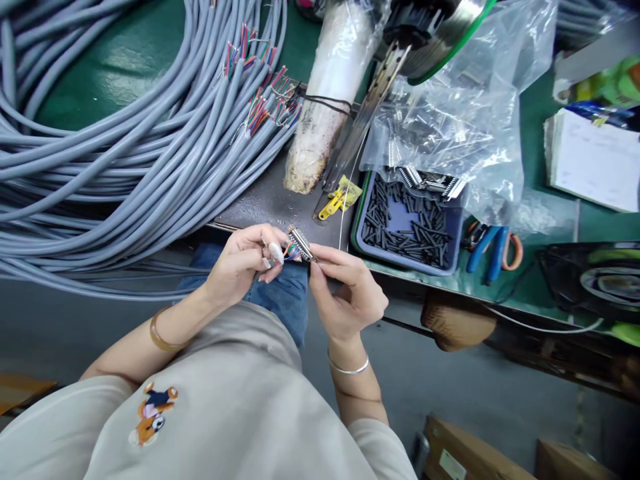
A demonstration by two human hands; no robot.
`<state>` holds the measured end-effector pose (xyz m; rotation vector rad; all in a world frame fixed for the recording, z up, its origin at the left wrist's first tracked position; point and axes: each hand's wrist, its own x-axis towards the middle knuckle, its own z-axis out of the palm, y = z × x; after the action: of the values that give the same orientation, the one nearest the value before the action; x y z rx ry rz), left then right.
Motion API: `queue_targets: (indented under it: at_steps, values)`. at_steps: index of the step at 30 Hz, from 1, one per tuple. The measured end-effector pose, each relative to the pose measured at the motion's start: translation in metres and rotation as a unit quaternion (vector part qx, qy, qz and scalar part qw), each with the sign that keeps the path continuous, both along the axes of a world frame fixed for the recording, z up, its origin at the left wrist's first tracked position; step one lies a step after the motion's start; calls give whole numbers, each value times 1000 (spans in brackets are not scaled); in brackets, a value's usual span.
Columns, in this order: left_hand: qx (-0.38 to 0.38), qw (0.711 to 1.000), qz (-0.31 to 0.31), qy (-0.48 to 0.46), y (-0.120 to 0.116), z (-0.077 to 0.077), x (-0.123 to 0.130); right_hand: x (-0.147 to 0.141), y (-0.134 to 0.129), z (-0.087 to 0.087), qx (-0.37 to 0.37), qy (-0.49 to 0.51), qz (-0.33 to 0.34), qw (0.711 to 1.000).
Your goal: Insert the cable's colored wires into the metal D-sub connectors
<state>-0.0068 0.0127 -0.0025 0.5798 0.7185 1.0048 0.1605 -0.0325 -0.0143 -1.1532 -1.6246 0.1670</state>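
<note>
Connector, metal, multi-pin: located between the two hands at the near edge of the table, above the person's lap. Coloured wires show at its left side. Right hand: thumb and index fingers pinch the connector's near right end. Left hand: fingers curled close together beside the wires; whether they grip a wire cannot be told.

Blue tray: positioned on the table, forward and right of the right hand. Contents: many short black tubes, loosely piled around a bare patch of tray floor. Metal connectors lie at the tray's far end, under or within the edge of a clear plastic bag; which of the two cannot be told. The bag partly overlaps the tray.

Pliers with blue and orange handles lie just right of the tray. Yellow tag: left of the tray. Grey cables fill the table's left side, their stripped ends exposing coloured conductors.
</note>
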Motion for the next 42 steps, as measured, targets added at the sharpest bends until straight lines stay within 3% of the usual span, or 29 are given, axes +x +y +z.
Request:
queue_targets:
  at_steps: [10, 16, 23, 32, 42]
  values:
    - [17, 1000, -6, -8, 0, -2, -5, -1, -3, 3, 62, -83, -3, 995]
    - [74, 996, 9, 55, -3, -7, 0, -4, 3, 1, 23, -39, -30, 999]
    - [83, 979, 78, 166, 4, 6, 14, -6, 11, 2, 1, -50, -54, 997]
    - [133, 961, 133, 202, 18, 17, 27, -3, 25, 4, 17, -37, -50, 998]
    - [166, 940, 153, 256, 20, 21, 30, -1, 33, 6, 37, -38, -51, 997]
